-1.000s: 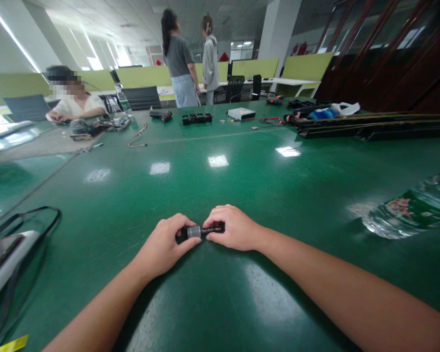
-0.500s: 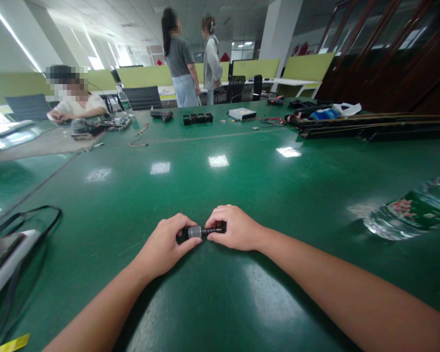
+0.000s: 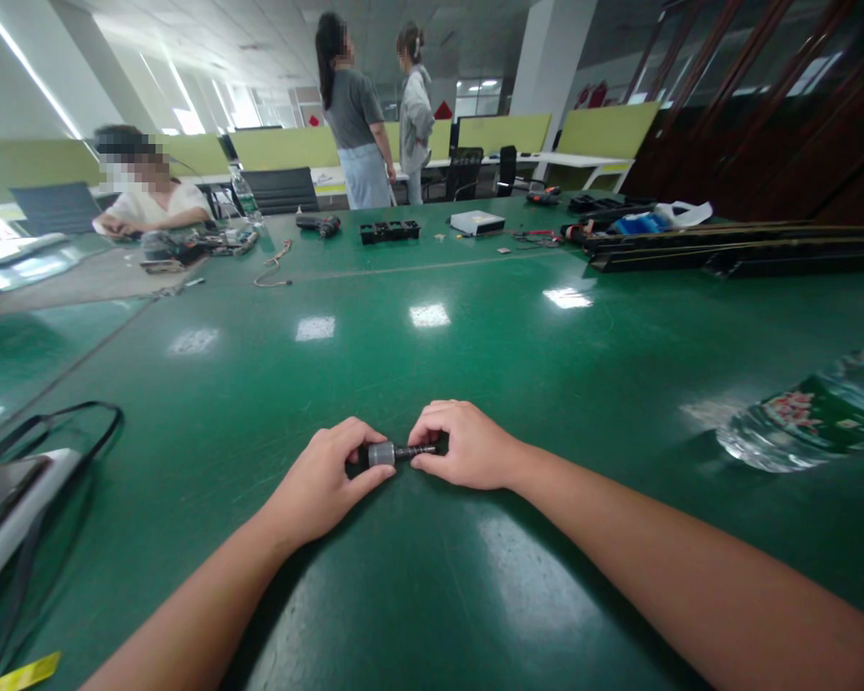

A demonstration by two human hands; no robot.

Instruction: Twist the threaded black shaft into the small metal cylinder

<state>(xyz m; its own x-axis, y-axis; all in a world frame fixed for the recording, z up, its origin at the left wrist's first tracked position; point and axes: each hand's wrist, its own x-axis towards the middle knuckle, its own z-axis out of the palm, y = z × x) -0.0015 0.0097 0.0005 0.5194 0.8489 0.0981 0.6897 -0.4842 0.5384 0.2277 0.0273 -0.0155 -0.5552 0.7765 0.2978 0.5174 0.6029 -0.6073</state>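
Note:
A small grey metal cylinder (image 3: 381,454) with a dark ridged shaft (image 3: 412,451) lies low over the green table, its shaft pointing right. Thumb and fingers of my left hand (image 3: 325,477) are closed round the cylinder from the left. My right hand (image 3: 471,446) is curled about the far end of the shaft, thumb below and fingers above. Whether the two parts are one piece cannot be made out, and my right fingers hide some of the shaft's end.
A clear water bottle (image 3: 806,413) lies at right. On the left are a white-edged device (image 3: 25,518) and a black strap (image 3: 105,432). Power drill (image 3: 319,226), black part (image 3: 389,232), silver box (image 3: 477,223) and dark rails (image 3: 691,251) sit farther back. One person sits; two stand beyond.
My right hand has shifted very slightly right along the shaft. My left hand keeps its hold on the cylinder.

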